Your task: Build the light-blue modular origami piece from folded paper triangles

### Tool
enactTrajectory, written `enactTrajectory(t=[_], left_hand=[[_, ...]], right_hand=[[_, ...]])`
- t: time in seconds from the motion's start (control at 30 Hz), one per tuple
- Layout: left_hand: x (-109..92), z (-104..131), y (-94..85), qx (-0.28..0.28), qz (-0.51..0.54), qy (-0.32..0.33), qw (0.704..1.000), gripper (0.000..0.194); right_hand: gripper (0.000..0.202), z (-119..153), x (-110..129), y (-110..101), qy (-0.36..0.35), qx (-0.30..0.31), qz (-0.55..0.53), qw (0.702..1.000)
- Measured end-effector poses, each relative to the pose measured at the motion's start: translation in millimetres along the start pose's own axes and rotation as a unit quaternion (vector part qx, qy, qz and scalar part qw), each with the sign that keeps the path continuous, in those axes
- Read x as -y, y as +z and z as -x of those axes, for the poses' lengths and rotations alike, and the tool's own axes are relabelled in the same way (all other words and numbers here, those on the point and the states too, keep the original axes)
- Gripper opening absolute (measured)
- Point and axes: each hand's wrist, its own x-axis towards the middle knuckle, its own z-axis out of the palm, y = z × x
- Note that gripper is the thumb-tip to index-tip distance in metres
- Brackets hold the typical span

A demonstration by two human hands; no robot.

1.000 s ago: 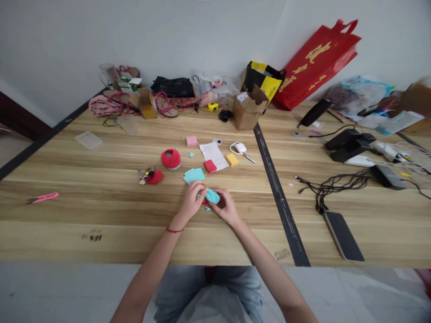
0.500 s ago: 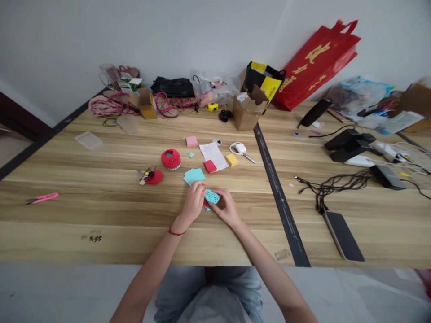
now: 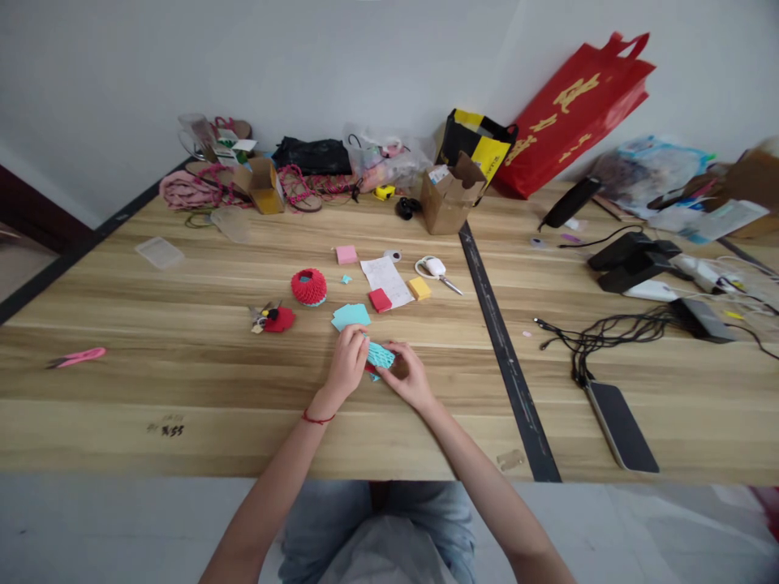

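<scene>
Near the front of the worktop (image 3: 213, 389), a turquoise folded piece (image 3: 380, 355) between left hand (image 3: 348, 361) and right hand (image 3: 415, 380)

The fingers of both hands grasp the textured turquoise piece. Those on the left close around its left end and hide part of it; on the right, the thumb sits at the near side and the forefinger at the far side of the other end. Below it show a bit of red (image 3: 370, 367) and a turquoise scrap (image 3: 375, 377), too small and covered to make out. A red cord (image 3: 318, 418) circles the left wrist.

Just beyond the left hand lies some flat turquoise paper (image 3: 351, 316). Farther left stands a ridged red bowl-like form (image 3: 309, 285) with turquoise along its base, and near it is some red paper (image 3: 281, 319) with small objects at its left side. Behind these are a pink pad (image 3: 346, 255) and a small turquoise piece (image 3: 346, 279). A white sheet (image 3: 385, 274) has a red pad (image 3: 380, 300) on its near corner and a yellow pad (image 3: 419, 288) beside its right edge; scissors (image 3: 451, 285) lie to the right. Pink-handled snips (image 3: 85, 356) rest well apart on the left. A black strip (image 3: 505, 349) crosses the worktop right of the hands, and past it dark cables (image 3: 608, 332) run to a flat dark device (image 3: 624, 426).
</scene>
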Motion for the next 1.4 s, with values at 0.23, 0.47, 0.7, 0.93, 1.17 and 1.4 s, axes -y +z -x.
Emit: enactTrajectory(t=[0.23,0.47,0.7,0.93,1.17,1.4], left_hand=[[1,-1,0.2,-0.009,0.07,-0.033,0.997,0.024],[3,-2,0.1,-0.039,0.105,-0.061,0.992,0.025],[9,-6,-2.4,-0.095,0.107,-0.093,0.985,0.03],[9,-4,-1.5,-0.054,0.062,-0.085,0.993,0.03],[8,-4,-0.4,-0.029,0.01,-0.045,0.999,0.025],[7,-3,-0.2,-0.012,-0.032,-0.008,0.999,0.02]], right_hand=[[0.038,2,-2,4,0.074,-0.009,-0.096,0.993],[0.037,0,-6,6,0.138,-0.01,-0.201,0.97],[0.04,-5,-12,2,0.186,-0.063,-0.294,0.936],[0.04,-8,-11,-4,0.253,-0.04,-0.43,0.866],[0.028,-11,-18,-6,0.27,-0.052,-0.494,0.825],[0.021,-11,-12,-9,0.278,-0.023,-0.511,0.813]])
